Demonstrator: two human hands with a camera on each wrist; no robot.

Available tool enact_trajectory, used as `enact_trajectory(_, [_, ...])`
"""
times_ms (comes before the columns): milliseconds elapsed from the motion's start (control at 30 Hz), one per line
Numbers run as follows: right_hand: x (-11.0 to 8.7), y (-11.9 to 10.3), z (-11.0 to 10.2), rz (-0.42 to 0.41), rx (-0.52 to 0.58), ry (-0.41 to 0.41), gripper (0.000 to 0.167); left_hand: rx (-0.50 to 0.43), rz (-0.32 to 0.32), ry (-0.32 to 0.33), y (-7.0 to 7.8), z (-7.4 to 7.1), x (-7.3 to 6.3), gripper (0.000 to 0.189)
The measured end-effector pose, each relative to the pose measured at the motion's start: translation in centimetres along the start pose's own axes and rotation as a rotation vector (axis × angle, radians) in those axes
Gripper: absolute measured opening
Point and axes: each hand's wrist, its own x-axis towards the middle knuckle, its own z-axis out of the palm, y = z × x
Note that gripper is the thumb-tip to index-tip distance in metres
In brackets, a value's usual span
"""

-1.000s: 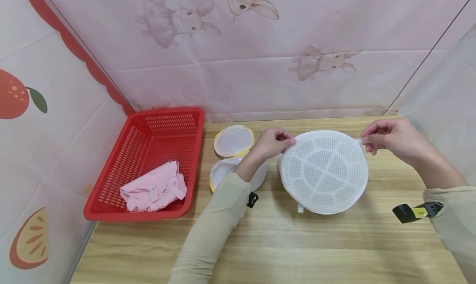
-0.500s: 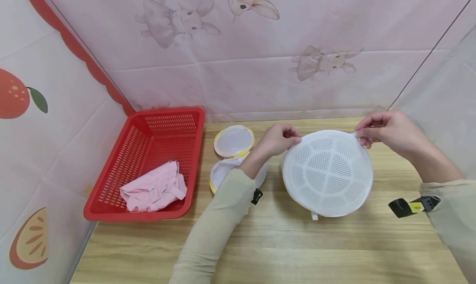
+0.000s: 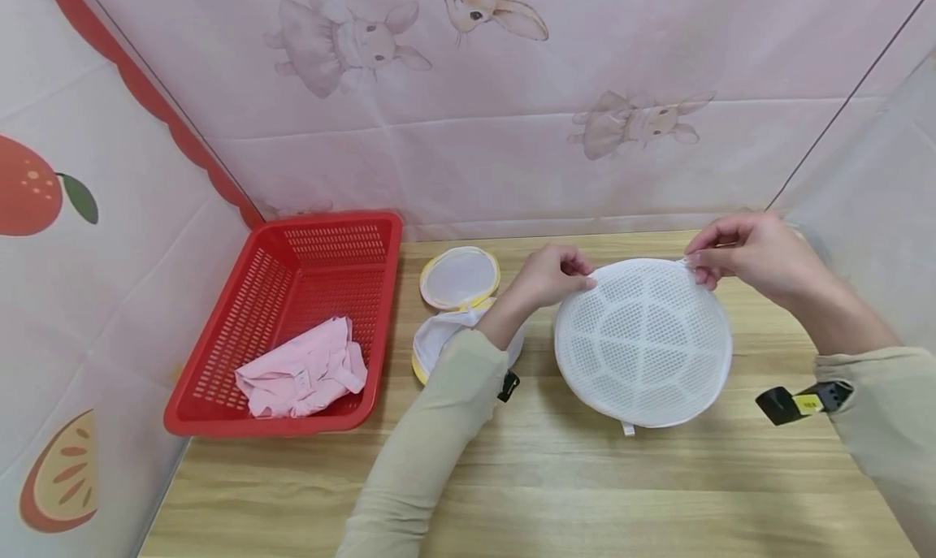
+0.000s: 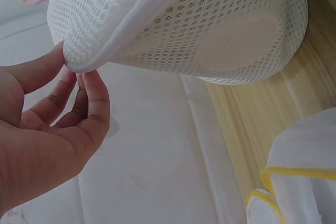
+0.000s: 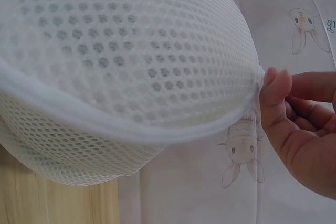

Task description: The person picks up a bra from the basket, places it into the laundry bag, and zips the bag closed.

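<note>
A round white mesh laundry bag (image 3: pixel 643 347) stands on the table, its flat top tipped toward me. My left hand (image 3: pixel 547 278) pinches the upper left edge of its rim between thumb and fingers; the left wrist view shows the piped rim (image 4: pixel 126 40) in that grip. At the upper right edge, my right hand (image 3: pixel 756 253) pinches a small white bit at the rim, mostly covered by the fingertips. A short white tab (image 3: pixel 628 430) sticks out below the near rim. The mesh side wall (image 5: pixel 68 145) bulges under the top in the right wrist view.
Left of the bag lies a smaller white bag with yellow trim (image 3: pixel 439 330), its round lid (image 3: pixel 461 278) folded back; my left forearm partly covers it. Farther left, a red plastic basket (image 3: pixel 391 298) holds a folded pink cloth (image 3: pixel 303 371). A printed curtain (image 3: pixel 497 168) rises behind the table.
The laundry bag has turned slightly, its near tab shifting right. My right hand has moved left and up with the rim edge; my left hand has shifted a little right.
</note>
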Motion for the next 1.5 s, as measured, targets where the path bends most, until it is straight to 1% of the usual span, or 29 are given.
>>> enact_trajectory(200, [0.0, 0.2, 0.3, -0.008, -0.004, 0.003, 0.013, 0.006, -0.004, 0.025, -0.4, 0.3, -0.2, 0.008])
enact_trajectory(400, [-0.1, 0.6, 0.5, -0.009, 0.023, 0.003, 0.012, -0.043, -0.019, 0.067, -0.8, 0.7, -0.3, 0.006])
enact_trajectory(567, [-0.3, 1.0, 0.6, -0.011, 0.03, 0.009, 0.011, -0.059, -0.029, 0.093, -1.1, 0.9, -0.3, 0.006])
enact_trajectory(667, [-0.5, 1.5, 0.3, 0.003, 0.031, 0.008, 0.011, -0.064, -0.039, 0.107, -1.4, 0.8, -0.4, 0.006])
enact_trajectory(867, [-0.9, 3.0, -0.5, -0.011, 0.026, -0.024, 0.016, -0.126, -0.064, 0.128, -1.9, 0.7, -0.4, 0.005])
enact_trajectory(1033, [-1.4, 3.7, -0.5, 0.005, 0.044, -0.004, 0.013, -0.145, -0.07, 0.139, -2.3, 0.7, -0.4, 0.005])
enact_trajectory(1200, [-1.7, 3.9, 0.0, 0.032, 0.039, 0.023, 0.012, -0.161, -0.074, 0.127, -2.6, 0.7, -0.4, 0.005])
enact_trajectory(1267, [-1.7, 3.9, 0.1, 0.035, 0.039, 0.021, 0.013, -0.17, -0.077, 0.118, -2.6, 0.7, -0.4, 0.005])
enact_trajectory(1433, [-1.7, 3.6, -0.1, 0.022, 0.045, 0.017, 0.012, -0.166, -0.07, 0.076, -2.5, 0.5, -0.6, 0.006])
enact_trajectory(1500, [-1.6, 3.5, -0.2, 0.002, 0.055, 0.005, 0.012, -0.153, -0.069, 0.058, -2.5, 0.3, -0.6, 0.008])
